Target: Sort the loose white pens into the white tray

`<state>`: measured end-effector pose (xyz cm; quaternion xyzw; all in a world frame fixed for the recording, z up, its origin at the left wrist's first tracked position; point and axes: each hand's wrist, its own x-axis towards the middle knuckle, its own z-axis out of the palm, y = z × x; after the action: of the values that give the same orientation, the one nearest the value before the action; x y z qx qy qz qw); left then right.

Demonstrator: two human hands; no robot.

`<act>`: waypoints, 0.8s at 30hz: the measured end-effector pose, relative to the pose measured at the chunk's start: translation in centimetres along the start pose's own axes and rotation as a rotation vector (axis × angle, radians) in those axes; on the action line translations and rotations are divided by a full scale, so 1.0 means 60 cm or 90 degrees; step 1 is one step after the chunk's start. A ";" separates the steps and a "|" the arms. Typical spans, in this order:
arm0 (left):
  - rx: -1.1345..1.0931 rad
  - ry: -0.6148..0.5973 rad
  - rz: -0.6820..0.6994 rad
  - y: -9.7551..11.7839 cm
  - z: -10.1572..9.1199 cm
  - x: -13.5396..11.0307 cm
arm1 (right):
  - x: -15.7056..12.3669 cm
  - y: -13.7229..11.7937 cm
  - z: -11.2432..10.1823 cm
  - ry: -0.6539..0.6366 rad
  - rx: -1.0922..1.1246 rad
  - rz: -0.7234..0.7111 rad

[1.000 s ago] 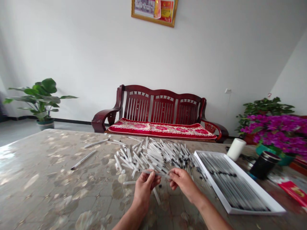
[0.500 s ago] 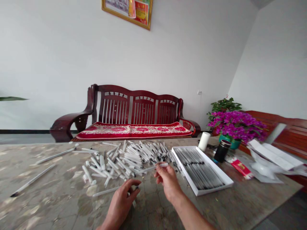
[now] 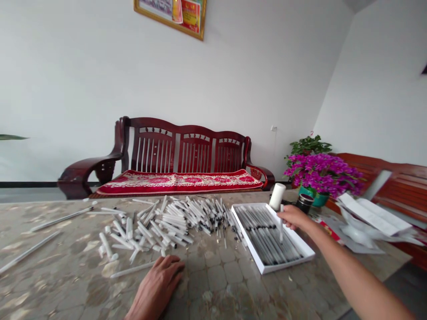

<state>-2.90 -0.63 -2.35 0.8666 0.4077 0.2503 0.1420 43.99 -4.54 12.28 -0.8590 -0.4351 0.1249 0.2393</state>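
Note:
My right hand [image 3: 292, 217] is stretched out over the white tray [image 3: 286, 262] of pens and pinches one white pen [image 3: 281, 224], which hangs down over the rows in the tray. My left hand [image 3: 156, 286] lies flat on the marble-patterned table [image 3: 216, 284], fingers stretched out, holding nothing. A loose white pen part [image 3: 131, 270] lies just left of its fingertips. A big heap of white pens and caps [image 3: 173, 218] is spread across the middle of the table beyond the left hand.
A white cylinder [image 3: 276, 196] and a dark cup [image 3: 304, 202] stand behind the tray. Purple flowers [image 3: 322, 174], a red packet [image 3: 328, 227] and white packaging [image 3: 370, 220] sit at the right. Long white tubes [image 3: 62, 218] lie far left. A wooden bench [image 3: 167, 160] stands behind the table.
My right hand has carried the pen from in front of me to above the tray. My left hand has let go, dropped flat onto the table. The view has turned slightly right.

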 end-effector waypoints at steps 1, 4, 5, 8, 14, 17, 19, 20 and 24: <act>-0.007 0.002 -0.005 -0.003 -0.001 0.002 | 0.011 0.011 0.006 -0.031 -0.046 0.018; -0.029 0.006 -0.017 -0.013 -0.002 0.007 | 0.038 0.037 0.041 -0.123 -0.153 0.058; -0.036 0.005 -0.020 -0.015 -0.002 0.009 | 0.044 0.046 0.056 -0.144 -0.177 0.064; -0.046 -0.008 -0.033 -0.018 -0.002 0.012 | 0.055 0.069 0.092 -0.189 -0.219 0.073; -0.045 -0.038 -0.060 -0.012 -0.005 0.012 | 0.044 0.090 0.115 -0.212 -0.216 0.078; -0.045 -0.028 -0.068 -0.012 -0.004 0.010 | 0.028 0.087 0.115 -0.198 -0.205 0.069; -0.052 -0.010 -0.074 -0.014 -0.002 0.009 | 0.014 0.084 0.113 -0.183 -0.213 0.059; -0.057 0.000 -0.078 -0.014 -0.001 0.009 | 0.006 0.083 0.112 -0.173 -0.221 0.051; -0.076 0.017 -0.082 -0.012 0.000 0.010 | -0.032 0.071 0.108 -0.107 -0.277 0.000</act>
<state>-3.03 0.30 -2.50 0.8251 0.4491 0.2756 0.2038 43.04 -6.30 4.55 -0.8769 -0.4701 0.0995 0.0116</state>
